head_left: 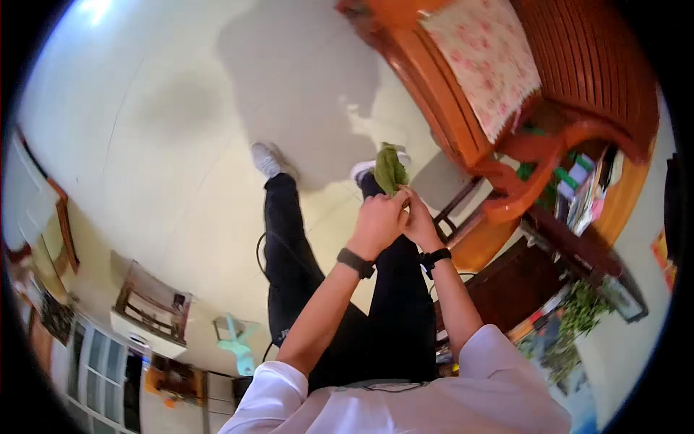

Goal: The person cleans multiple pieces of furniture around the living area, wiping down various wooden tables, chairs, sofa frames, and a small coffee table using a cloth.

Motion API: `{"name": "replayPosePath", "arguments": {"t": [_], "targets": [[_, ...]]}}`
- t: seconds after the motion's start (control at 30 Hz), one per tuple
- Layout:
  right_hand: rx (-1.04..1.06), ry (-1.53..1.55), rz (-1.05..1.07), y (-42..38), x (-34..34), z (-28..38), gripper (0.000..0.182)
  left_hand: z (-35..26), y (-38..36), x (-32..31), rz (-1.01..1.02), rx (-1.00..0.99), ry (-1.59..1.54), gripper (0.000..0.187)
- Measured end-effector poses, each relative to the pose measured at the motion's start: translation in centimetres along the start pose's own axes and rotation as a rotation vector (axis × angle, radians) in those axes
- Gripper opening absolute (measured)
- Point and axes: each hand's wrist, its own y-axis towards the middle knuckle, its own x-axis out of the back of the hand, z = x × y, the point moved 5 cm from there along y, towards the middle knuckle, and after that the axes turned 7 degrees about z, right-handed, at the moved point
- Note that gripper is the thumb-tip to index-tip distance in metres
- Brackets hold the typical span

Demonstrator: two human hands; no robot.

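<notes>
We pinch a green cloth with our left hand and right hand, a wooden bench and unreadably blurred papers right of our fingers

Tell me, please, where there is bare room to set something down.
The widest free patch is pale floor left of the left shoe. Another lies ahead of the shoes, bordered on the right by the wooden bench. It is crowded right of the right hand: bench arm, packets, leafy plant.
</notes>
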Motion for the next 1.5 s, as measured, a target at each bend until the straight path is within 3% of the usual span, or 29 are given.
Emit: {"name": "replayPosePath", "arguments": {"t": [0.13,0.23,0.4,0.47,0.57,0.63,0.7,0.83,0.97,1.13,1.2,1.3,1.37,1.47,1.5], "targets": [[0.278,0.211,0.206,7.2,-10.0,15.1,0.051,3.6,-8.6,18.4,-0.223,0.080,-0.151,0.020],[0.612,-0.003,0.307,8.9,-13.2,29.1,0.041,4.9,-15.4,26.8,-0.434,0.114,-0.237,0.019],[0.617,-0.272,0.445,7.0,-14.1,45.6,0.026,4.4,-29.0,36.7,-0.692,0.240,-0.290,0.020],[0.700,-0.394,0.464,4.9,-12.3,52.1,0.026,3.5,-33.5,39.4,-0.606,0.446,-0.309,0.024],[0.706,-0.545,0.605,3.2,-10.8,60.3,0.030,1.0,-37.4,44.0,-0.699,0.388,-0.317,0.028],[0.764,-0.644,0.685,2.4,-10.1,64.9,0.033,-1.0,-38.3,47.8,-0.717,0.394,-0.230,0.028],[0.792,-0.699,0.724,2.5,-9.8,69.6,0.034,-3.6,-39.7,52.5,-0.881,0.234,-0.044,0.030],[1.052,-0.763,0.725,4.4,-10.6,79.6,0.035,-7.3,-42.3,61.7,-1.170,0.126,-0.020,0.031],[1.179,-0.784,0.846,7.1,-15.2,89.2,0.035,-6.6,-44.5,66.5,-1.298,0.122,-0.093,0.031],[1.329,-0.753,1.179,7.1,-22.9,100.2,0.032,-5.3,-49.1,71.0,-1.677,0.178,-0.152,0.027],[1.338,-0.797,1.208,7.7,-25.9,103.6,0.031,-4.0,-50.9,73.7,-1.832,0.148,-0.166,0.023],[1.322,-0.783,1.226,9.0,-30.7,108.6,0.030,-0.3,-52.9,78.3,-1.839,0.092,-0.413,0.023],[1.293,-0.741,1.229,10.1,-33.6,111.1,0.029,1.8,-54.4,82.8,-1.885,0.047,-0.336,0.022],[1.395,-0.619,1.170,11.9,-37.4,115.5,0.027,4.9,-56.8,90.0,-1.734,0.047,-0.229,0.021],[1.312,-0.572,1.119,13.2,-38.7,117.0,0.026,5.9,-58.1,92.6,-1.747,0.048,-0.224,0.021]]}}
